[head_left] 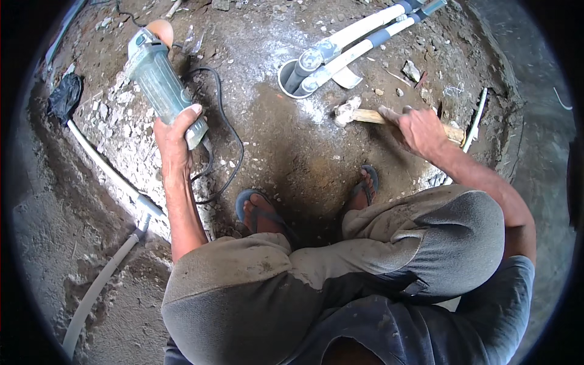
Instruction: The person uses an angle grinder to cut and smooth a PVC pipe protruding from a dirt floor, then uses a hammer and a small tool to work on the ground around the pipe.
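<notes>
My left hand [175,131] is wrapped round the rear end of a green angle grinder [159,85], which is held up at the left with its orange-brown disc [160,31] at the far end. The grinder's black cord [236,128] loops down beside my wrist. Over to the right, my right hand [420,129] closes over the wooden handle of a hammer [368,116]. Its dusty head points left, low over the soil, and the handle's butt shows past my hand. Just beyond the hammer head, white and grey plastic pipes [359,52] join at a round pipe opening [289,78].
My sandalled feet [261,213] stand on the soil, below the pipes. A thin white pipe [106,157] with a black plastic bag [66,97] on its end runs along the left. Another thin pipe [476,125] rises at the right. Rubble and a stone [411,71] lie about.
</notes>
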Demonstrator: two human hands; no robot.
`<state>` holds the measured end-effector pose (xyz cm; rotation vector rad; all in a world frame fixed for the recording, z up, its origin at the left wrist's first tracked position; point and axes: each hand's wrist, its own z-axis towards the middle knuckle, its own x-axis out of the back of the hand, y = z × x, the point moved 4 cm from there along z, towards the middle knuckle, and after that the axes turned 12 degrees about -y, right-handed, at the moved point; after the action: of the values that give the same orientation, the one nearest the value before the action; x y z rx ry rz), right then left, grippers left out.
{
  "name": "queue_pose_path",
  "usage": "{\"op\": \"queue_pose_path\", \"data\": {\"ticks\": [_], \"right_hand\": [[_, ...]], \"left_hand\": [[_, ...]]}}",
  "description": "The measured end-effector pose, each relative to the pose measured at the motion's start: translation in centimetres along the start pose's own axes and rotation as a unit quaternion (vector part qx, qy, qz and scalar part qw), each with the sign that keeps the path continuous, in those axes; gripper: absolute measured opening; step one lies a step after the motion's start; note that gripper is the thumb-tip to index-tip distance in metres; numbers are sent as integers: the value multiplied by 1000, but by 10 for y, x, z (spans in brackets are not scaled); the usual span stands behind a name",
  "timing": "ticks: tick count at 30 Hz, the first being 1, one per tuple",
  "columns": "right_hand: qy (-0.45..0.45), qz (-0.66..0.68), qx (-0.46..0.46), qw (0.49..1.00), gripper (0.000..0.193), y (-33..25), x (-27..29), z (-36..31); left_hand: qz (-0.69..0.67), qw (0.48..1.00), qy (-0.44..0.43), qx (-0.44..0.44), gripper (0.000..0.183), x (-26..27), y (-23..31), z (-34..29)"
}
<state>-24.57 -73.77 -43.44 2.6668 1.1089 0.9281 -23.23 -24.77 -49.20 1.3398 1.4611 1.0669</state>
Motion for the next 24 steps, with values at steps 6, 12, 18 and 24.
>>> {"op": "queue_pose_path", "data": {"ticks": [6, 12, 18, 24], "right_hand": [[84, 77, -113, 987, 47, 69, -110, -8], [185, 284, -31, 940, 54, 17, -26, 94], [292, 293, 25, 910, 17, 27, -45, 151], [183, 270, -167, 930, 47, 104, -88, 67]], "left_hand": [[-4, 1000, -1, -9, 47, -25, 18, -6], [-9, 1000, -6, -16, 42, -29, 19, 0], [5, 999, 47, -16, 51, -12, -1, -6], [55, 998, 39, -20, 46, -12, 14, -10]]}}
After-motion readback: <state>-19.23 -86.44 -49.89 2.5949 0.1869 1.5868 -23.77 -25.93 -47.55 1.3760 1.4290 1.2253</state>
